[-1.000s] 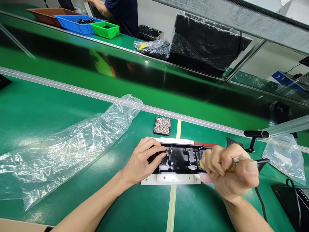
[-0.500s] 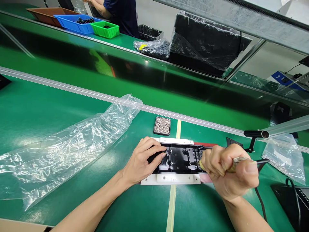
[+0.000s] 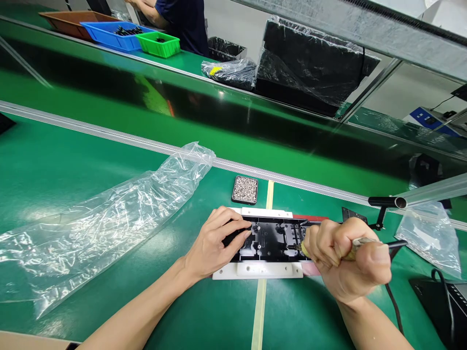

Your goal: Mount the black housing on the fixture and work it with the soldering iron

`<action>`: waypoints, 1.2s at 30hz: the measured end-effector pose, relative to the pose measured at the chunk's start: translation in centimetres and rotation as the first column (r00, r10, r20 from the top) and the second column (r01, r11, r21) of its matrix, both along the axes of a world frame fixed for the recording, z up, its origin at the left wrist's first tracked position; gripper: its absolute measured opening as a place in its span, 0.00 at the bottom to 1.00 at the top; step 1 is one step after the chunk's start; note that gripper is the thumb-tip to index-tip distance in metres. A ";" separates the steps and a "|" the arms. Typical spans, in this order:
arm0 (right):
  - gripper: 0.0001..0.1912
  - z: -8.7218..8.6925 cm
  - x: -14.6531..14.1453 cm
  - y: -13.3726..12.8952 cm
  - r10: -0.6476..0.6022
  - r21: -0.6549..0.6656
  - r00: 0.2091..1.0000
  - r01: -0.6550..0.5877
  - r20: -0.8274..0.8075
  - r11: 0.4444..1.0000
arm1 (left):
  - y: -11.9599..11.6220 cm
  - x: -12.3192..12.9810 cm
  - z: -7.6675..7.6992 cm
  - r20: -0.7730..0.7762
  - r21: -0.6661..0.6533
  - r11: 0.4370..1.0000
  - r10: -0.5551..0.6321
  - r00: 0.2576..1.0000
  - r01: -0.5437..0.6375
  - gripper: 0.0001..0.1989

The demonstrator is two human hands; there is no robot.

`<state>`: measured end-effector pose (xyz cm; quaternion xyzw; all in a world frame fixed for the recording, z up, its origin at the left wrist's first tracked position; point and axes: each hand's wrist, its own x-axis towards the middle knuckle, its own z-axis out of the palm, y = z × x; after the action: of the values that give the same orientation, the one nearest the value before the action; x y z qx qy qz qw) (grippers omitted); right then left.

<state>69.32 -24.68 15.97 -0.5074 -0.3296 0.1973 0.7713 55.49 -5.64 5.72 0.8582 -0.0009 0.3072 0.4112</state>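
A long black plastic housing [image 3: 268, 240] lies between the rails of a white fixture [image 3: 257, 270] on the green table. My left hand [image 3: 219, 238] rests at the housing's left end, its thumb and fingers closed on a small black part [image 3: 230, 238]. My right hand [image 3: 346, 253] is wrapped round a screwdriver-like tool [image 3: 359, 244] with a yellowish handle. The tool's tip points left, down at the inside of the housing. Beyond the fixture sits a small square tray [image 3: 245, 201] filled with tiny metal pieces.
Clear plastic bags lie at the left [image 3: 105, 228] and right [image 3: 430, 238]. A metal rail [image 3: 153, 141] crosses behind the tray. A black device [image 3: 434, 306] with a cable is at the lower right. Across the partition are bins [image 3: 158, 51], wrapped black items and a person [image 3: 182, 24].
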 end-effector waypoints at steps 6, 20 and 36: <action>0.28 0.1 0.0 0.0 0.008 -0.013 1.000 -0.008 0.006 1.000 | 0.0 0.0 0.1 0.005 -0.002 1.000 -0.003 1.000 0.003 0.11; 0.28 0.2 -0.1 0.2 -0.018 -0.014 1.000 0.018 -0.005 1.000 | 0.0 0.0 0.1 0.000 -0.007 1.000 -0.001 1.000 0.001 0.10; 0.28 0.2 -0.1 0.1 -0.009 -0.029 1.000 0.009 0.001 1.000 | 0.0 0.0 0.1 -0.002 0.001 1.000 0.000 1.000 0.000 0.11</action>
<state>69.23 -24.56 16.16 -0.5200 -0.3250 0.1984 0.7646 55.48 -5.63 5.77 0.8588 -0.0008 0.3063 0.4107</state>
